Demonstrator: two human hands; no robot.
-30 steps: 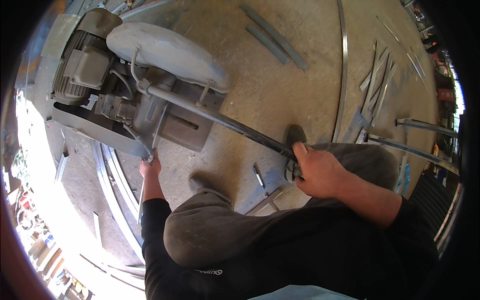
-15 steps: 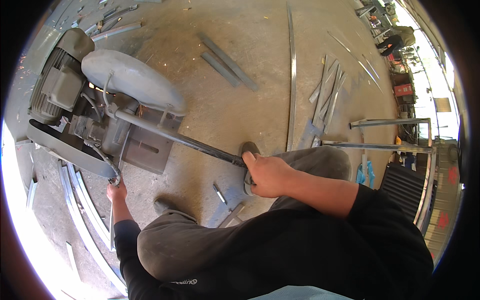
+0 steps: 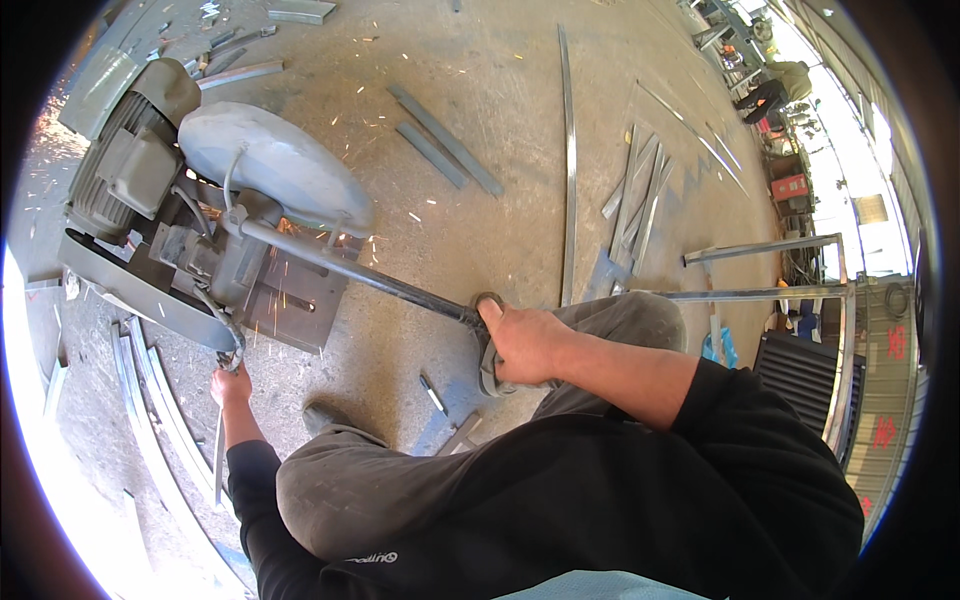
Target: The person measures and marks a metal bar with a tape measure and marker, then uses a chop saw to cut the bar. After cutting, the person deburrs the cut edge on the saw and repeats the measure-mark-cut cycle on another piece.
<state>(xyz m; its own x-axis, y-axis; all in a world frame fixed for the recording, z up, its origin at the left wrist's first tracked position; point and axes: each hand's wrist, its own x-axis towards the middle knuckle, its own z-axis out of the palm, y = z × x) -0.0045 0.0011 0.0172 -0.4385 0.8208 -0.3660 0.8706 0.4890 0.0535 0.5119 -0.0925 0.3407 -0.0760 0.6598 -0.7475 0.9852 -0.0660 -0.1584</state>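
Observation:
A grey cut-off saw (image 3: 259, 212) stands at the left, with a motor (image 3: 132, 165), a rounded blade guard (image 3: 265, 155) and a flat slotted base (image 3: 310, 322). From it a long dark lever (image 3: 370, 280) runs toward me. My right hand (image 3: 525, 345) is wrapped round the lever's near end. Sparks fly over the base and the floor beyond. My left hand (image 3: 231, 384) is closed beside a dark knotted end (image 3: 232, 355) at the saw's near edge. A thin metal strip (image 3: 219, 455) shows just below that hand; what the fingers grip is hidden.
Long metal strips (image 3: 145, 410) lie left of my legs. More flat bars (image 3: 445, 150) and a pile of strips (image 3: 640, 200) lie on the floor ahead. A metal frame (image 3: 760, 293) stands at the right. Farther back, a person (image 3: 785, 85) bends over.
Many more sparks now fly around the base and across the floor. The view has shifted slightly. Both hands keep nearly the same places, the right one still on the lever.

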